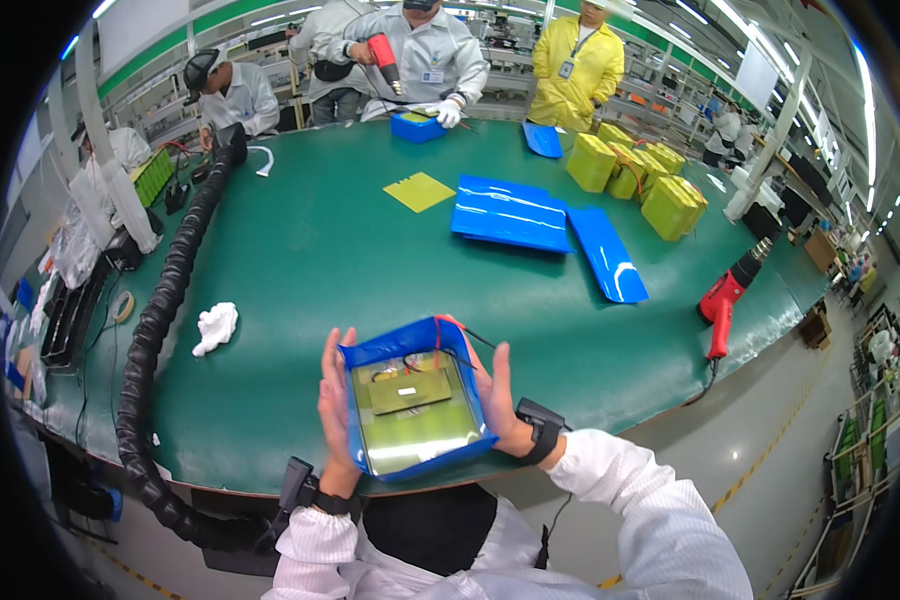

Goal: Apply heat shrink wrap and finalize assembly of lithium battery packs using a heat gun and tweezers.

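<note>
Between my two hands is a battery pack (420, 425), yellow-green with a small board and red and black wires on top. A blue plastic sleeve (362, 440) wraps around its sides and stands up past its top edges. My left hand (332, 400) presses flat along the left side, fingers pointing up. On the right side, my right hand (502, 400) grips the sleeve with its thumb and fingers partly hidden behind it. The pack is held at the table's near edge, its top facing me.
A red heat gun (727, 300) lies on the green table (300, 210) at right. Flat blue sleeves (513, 215), a yellow sheet (420, 192) and several yellow battery packs (673, 208) are farther back. A black hose (160, 330) and white cloth (215, 328) are left. Co-workers stand opposite.
</note>
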`<state>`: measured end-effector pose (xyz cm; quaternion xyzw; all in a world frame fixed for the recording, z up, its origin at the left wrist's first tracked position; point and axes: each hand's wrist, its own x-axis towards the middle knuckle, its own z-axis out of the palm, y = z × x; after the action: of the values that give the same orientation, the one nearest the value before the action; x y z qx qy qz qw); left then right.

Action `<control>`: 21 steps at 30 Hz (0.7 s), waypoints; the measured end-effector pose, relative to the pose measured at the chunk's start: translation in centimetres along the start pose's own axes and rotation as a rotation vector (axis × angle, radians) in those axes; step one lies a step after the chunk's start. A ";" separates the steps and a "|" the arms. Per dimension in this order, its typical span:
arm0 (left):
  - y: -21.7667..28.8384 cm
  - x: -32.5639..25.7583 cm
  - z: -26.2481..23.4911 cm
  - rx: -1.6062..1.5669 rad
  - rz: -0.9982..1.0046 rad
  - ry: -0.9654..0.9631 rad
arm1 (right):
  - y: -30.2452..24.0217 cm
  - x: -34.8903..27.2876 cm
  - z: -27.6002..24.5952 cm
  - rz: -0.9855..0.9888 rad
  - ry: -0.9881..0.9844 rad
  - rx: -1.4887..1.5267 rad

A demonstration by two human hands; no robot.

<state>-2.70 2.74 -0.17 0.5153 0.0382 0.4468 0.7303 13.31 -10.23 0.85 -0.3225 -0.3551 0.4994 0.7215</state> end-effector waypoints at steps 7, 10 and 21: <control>-0.9 -0.6 -0.3 0.087 -0.041 -0.007 | 1.6 -0.5 -0.3 -0.053 0.085 -0.113; -1.2 -0.8 -0.9 0.066 -0.037 -0.036 | 1.1 -0.9 0.6 -0.052 0.093 -0.119; -0.9 -2.5 -0.9 -0.091 -0.480 0.275 | 1.9 -2.4 -1.5 0.004 0.373 -0.021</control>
<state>-4.13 1.65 -2.29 0.3928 0.2379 0.3280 0.8255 13.02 -12.06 -2.00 -0.4177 -0.2198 0.4287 0.7703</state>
